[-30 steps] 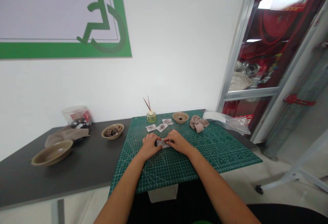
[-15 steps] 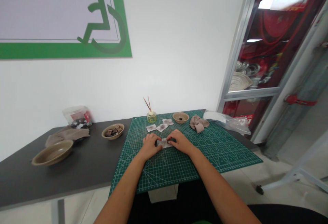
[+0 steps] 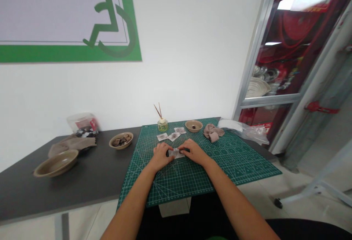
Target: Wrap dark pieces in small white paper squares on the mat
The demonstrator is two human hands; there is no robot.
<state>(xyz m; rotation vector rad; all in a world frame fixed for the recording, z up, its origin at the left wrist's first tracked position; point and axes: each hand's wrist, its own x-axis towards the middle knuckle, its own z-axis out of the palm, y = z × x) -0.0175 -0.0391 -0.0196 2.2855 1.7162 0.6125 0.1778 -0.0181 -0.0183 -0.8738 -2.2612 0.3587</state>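
Note:
A small white paper card (image 3: 176, 153) with grey markings lies on the green cutting mat (image 3: 181, 181). My left hand (image 3: 161, 155) holds its left end, the thumb pressing on it. A dark patch shows between that thumb and the fingers; I cannot tell what it is. Over the card's right end, my right hand (image 3: 194, 152) is closed in a pinch on a small dark piece (image 3: 180, 151), too small to name. Three similar paper cards (image 3: 173, 136) with grey smudges lie just beyond my hands.
Behind the cards stands a reed diffuser (image 3: 162, 124). A bowl (image 3: 194, 121) with a dark bit and a crumpled cloth (image 3: 213, 133) are at right. Leftward are a bowl of brown pieces (image 3: 114, 144), a larger bowl (image 3: 55, 172), another cloth (image 3: 68, 145) and a clear tub (image 3: 79, 121).
My right fingers shifted a little rightward over the card, uncovering more of it, then slightly back left. My left hand has stayed in place.

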